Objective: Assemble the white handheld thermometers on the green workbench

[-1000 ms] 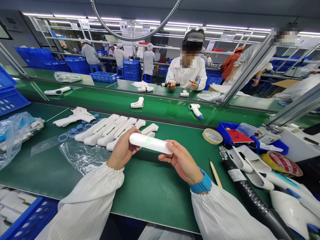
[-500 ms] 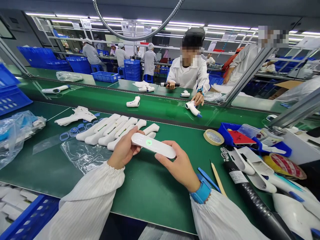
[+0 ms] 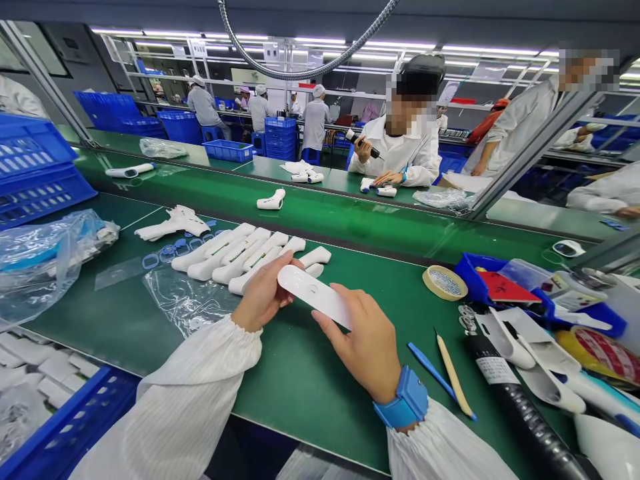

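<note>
Between my two hands is a long white handheld device (image 3: 311, 289) with rounded ends and a small round button on its face; no light shows on it. My left hand (image 3: 264, 293) grips its far left end, fingers curled beneath. My right hand (image 3: 369, 343), with a blue wristband (image 3: 403, 398), is closed around the near right end. Just behind my left hand, several white plastic housings (image 3: 233, 248) lie side by side on the green table (image 3: 305, 393), some with circuit boards showing. Clear plastic film (image 3: 187, 300) lies left of my left hand.
Right of my hands lie a blue pry tool (image 3: 431, 368), a cream-handled pick (image 3: 454, 379), a roll of tape (image 3: 445, 283), a blue parts bin (image 3: 473, 267) and a black hose (image 3: 515, 400). Across the green conveyor (image 3: 330, 213), a co-worker (image 3: 400, 143) holds a screwdriver.
The green light on the device has gone out. My right hand has rolled further over its end. The view has shifted left. Opposite, the co-worker's hand has drawn back from the conveyor with a housing.
</note>
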`<state>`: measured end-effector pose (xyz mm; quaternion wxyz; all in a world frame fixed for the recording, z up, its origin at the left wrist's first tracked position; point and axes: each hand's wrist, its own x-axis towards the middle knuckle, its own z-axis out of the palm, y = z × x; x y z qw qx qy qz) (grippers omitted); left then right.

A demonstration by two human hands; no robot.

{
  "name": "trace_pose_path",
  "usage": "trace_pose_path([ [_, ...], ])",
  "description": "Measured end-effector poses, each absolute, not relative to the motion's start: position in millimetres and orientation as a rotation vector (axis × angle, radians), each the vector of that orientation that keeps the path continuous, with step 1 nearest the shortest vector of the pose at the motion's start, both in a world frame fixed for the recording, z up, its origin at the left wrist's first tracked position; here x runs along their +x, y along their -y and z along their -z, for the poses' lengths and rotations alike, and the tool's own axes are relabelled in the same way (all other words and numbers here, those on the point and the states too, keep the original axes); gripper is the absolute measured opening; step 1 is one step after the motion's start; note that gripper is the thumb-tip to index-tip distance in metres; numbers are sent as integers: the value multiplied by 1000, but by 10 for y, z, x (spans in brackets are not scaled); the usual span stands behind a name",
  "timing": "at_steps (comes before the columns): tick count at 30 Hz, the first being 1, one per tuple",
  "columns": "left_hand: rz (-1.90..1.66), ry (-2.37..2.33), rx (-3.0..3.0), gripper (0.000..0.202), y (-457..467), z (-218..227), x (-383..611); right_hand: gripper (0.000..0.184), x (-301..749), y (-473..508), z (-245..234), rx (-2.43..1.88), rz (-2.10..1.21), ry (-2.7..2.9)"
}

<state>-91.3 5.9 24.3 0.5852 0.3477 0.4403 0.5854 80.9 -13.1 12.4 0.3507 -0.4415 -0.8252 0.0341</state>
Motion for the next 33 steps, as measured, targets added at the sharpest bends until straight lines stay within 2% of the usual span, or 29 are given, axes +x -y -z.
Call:
trace_pose_path([
  [10, -1271, -1221, 1264, 32, 51, -331, -944, 41, 844, 73, -22, -1038, -165, 2257],
  [12, -1210, -1253, 1518, 26, 116, -370, -986, 41, 875, 70, -9, -993, -191, 2274],
  [15, -1002, -1409, 2078, 41, 222, -363, -1077, 40, 906, 60, -1, -916, -231, 2329],
  [18, -811, -1561, 2394, 41, 302, -276, -1145, 40, 901, 41, 10, -891, -239, 2397],
  [25, -627, -1522, 2507, 32, 330, -107, -1104, 39, 875, 2, 87, -905, -360, 2495],
  [33, -519, -1472, 2404, 40, 380, 10, -1085, 39, 886, 13, 185, -879, -467, 2563],
])
